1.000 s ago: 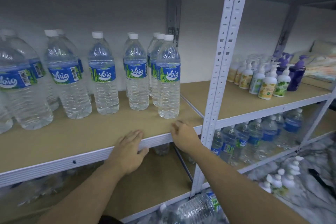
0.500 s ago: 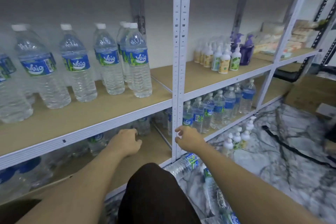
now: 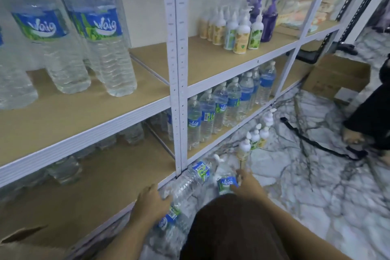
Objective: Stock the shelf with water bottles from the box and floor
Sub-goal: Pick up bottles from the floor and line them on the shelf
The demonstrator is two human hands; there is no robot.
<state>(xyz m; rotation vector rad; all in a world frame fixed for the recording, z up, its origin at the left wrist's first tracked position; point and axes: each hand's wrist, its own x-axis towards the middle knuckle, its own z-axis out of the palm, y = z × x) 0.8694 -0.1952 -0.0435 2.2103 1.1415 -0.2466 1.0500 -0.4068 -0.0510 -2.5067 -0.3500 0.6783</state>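
Head view: a person crouched at a metal shelf [image 3: 84, 129].
Left hand [image 3: 150, 202]: at 7 o'clock, fingers curled over the near bottle [image 3: 172, 216].
Near bottle: lying on the marble floor [image 3: 316, 196], just beside the bottom shelf edge.
Right hand [image 3: 249, 183]: at 5 o'clock, against the far bottle [image 3: 226, 183]; blur hides whether the fingers close round it.
Third bottle [image 3: 197, 173]: lying on the floor between the hands, at the foot of the white upright [image 3: 177, 69].
Shelved water bottles [image 3: 105, 48]: standing at 10 o'clock.
Pump bottles [image 3: 240, 34]: standing on the shelf at 1 o'clock.
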